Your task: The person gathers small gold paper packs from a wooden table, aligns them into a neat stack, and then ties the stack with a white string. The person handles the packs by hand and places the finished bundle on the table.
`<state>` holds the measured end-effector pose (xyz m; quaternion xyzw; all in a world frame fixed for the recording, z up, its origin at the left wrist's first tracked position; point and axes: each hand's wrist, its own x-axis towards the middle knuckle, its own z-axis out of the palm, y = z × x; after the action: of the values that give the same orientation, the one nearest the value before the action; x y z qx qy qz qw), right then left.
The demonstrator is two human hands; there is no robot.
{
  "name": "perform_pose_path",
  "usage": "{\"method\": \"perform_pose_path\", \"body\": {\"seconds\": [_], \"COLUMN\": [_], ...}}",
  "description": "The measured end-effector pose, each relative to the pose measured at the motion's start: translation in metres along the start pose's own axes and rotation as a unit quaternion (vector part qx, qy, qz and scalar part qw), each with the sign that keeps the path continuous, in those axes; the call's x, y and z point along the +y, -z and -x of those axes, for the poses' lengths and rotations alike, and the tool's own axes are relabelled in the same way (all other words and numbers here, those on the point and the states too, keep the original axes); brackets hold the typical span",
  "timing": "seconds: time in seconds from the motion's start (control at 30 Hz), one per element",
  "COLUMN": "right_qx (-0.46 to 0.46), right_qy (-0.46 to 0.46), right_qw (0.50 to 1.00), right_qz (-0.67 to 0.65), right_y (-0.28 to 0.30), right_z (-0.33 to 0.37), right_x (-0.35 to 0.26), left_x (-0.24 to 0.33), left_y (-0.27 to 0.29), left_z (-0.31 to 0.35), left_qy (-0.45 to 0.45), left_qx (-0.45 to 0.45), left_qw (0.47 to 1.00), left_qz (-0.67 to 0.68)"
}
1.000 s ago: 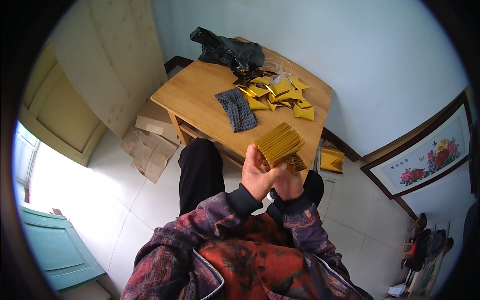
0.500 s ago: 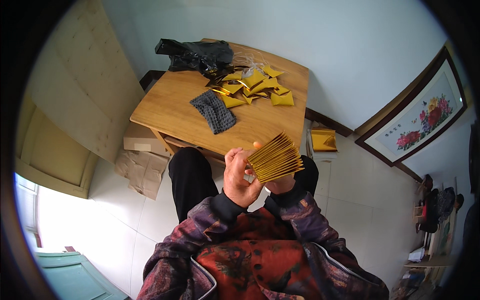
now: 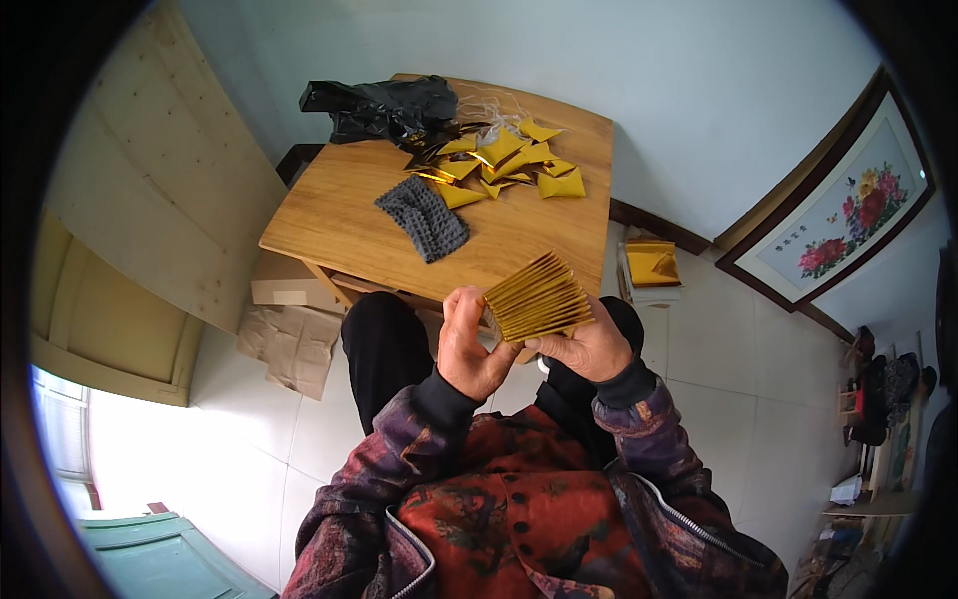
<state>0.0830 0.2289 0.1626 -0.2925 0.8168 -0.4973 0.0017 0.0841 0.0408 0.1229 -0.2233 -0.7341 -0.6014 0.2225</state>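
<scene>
A fanned stack of folded gold paper (image 3: pixel 539 301) is held over my lap, just in front of the table's near edge. My left hand (image 3: pixel 471 344) grips its left side, with the thumb toward the lower edge. Around the right and lower side closes my right hand (image 3: pixel 591 346), its thumb lying along the bottom of the stack. Fingers of both hands are partly hidden behind the paper. Several loose folded gold paper pieces (image 3: pixel 511 150) lie in a heap on the wooden table (image 3: pixel 329 205). A dark grey knitted piece (image 3: pixel 424 218) lies flat in front of that heap.
A black plastic bag (image 3: pixel 384 108) lies at the table's back left, beside clear crumpled plastic (image 3: pixel 491 105). Gold sheets (image 3: pixel 652 263) are piled on the floor right of the table. Flattened brown cardboard (image 3: pixel 289 347) is on the floor at left. A framed flower picture (image 3: pixel 843 215) leans at the right.
My right hand has moved out from behind the stack to its right side, thumb now on the lower edge. The stack has shifted slightly left and up. The view has shifted a little.
</scene>
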Motion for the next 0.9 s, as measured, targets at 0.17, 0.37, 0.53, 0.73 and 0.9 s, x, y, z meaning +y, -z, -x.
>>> {"method": "perform_pose_path", "body": {"seconds": [0.17,0.37,0.53,0.73,0.9], "right_qx": [0.024,0.002,0.007,0.042,0.016], "right_qy": [-0.032,-0.035,-0.036,-0.041,-0.062], "right_qw": [0.989,0.991,0.988,0.980,0.969], "right_qz": [-0.143,-0.130,-0.148,-0.189,-0.240], "right_y": [-0.004,-0.007,-0.008,-0.016,-0.018], "right_z": [-0.004,-0.002,0.000,0.001,0.001], "right_x": [-0.004,0.006,0.009,0.008,0.013], "left_x": [-0.002,0.001,0.000,-0.003,-0.005], "left_y": [0.004,0.005,0.008,0.009,0.009], "left_z": [0.002,-0.001,-0.003,-0.005,-0.005], "left_qy": [0.125,0.167,0.191,0.194,0.271], "left_qx": [-0.057,-0.090,-0.115,-0.134,-0.134], "left_qw": [0.974,0.939,0.934,0.930,0.898], "left_qz": [0.181,0.286,0.281,0.280,0.318]}}
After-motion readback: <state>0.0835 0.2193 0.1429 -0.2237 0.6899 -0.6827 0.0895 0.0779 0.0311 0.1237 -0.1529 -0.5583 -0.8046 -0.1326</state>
